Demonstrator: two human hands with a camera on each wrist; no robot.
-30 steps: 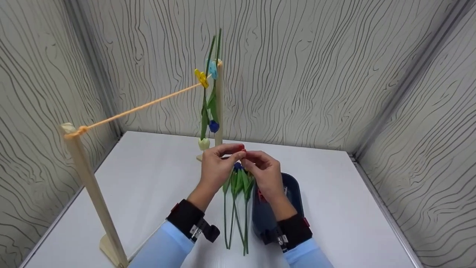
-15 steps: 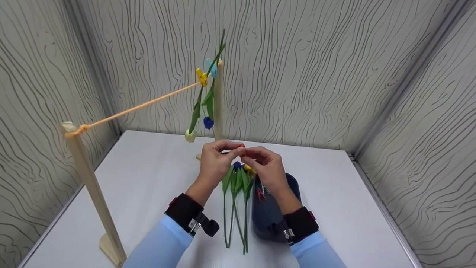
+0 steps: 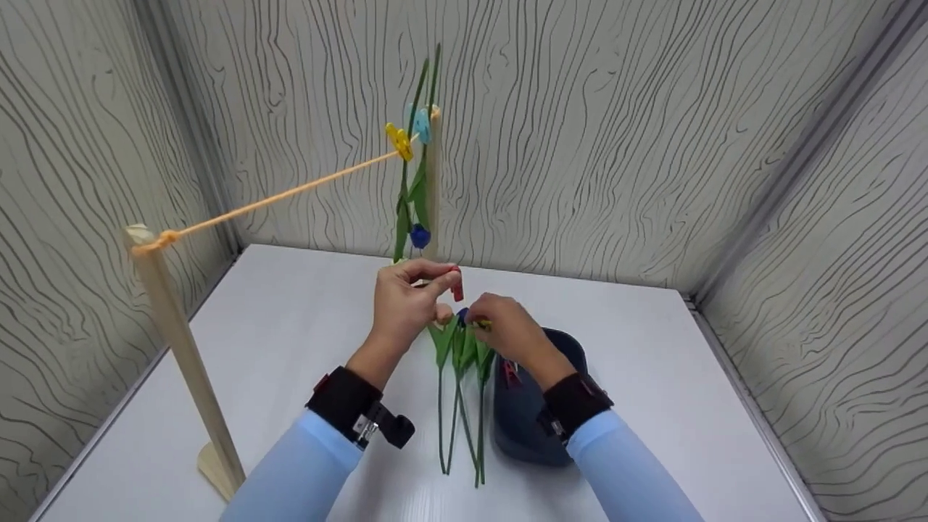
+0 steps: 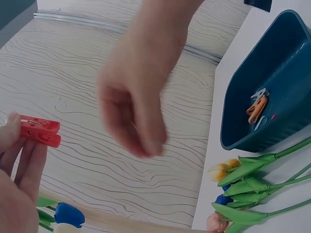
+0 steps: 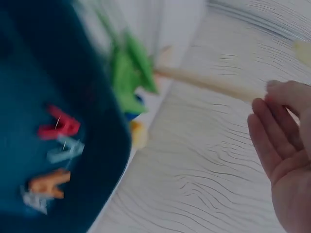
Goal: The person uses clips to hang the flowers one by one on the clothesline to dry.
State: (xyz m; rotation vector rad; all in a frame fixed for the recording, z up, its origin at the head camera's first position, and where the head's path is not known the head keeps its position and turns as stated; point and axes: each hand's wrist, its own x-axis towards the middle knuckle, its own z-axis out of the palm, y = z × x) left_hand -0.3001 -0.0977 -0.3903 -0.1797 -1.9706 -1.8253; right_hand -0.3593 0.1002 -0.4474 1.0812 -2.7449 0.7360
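Observation:
My left hand (image 3: 402, 308) pinches a red clothespin (image 4: 41, 131) between thumb and fingers, held up above the table. Apart from it, to the right, my right hand (image 3: 511, 330) hangs with loosely bent fingers and nothing in them; it is blurred in the left wrist view. Below the hands lie several artificial tulips (image 3: 464, 351) with green stems toward me and blue, yellow and pinkish heads away. On an orange cord (image 3: 290, 192), a yellow clothespin (image 3: 399, 141) and a light blue clothespin (image 3: 423, 125) hold two tulips head down, one blue (image 3: 420, 236); my left hand mostly hides the pale one.
A dark blue bin (image 3: 533, 453) stands right of the tulips. Inside are loose clothespins, among them a red one (image 5: 59, 124) and an orange one (image 4: 257, 109). A wooden post (image 3: 185, 355) carries the cord's near end; another post (image 3: 434, 181) stands at the back.
Both hands were together at the red clothespin. The right hand has let go and moved down and right, while the left keeps the clothespin and has shifted slightly left. The hanging tulips have swung.

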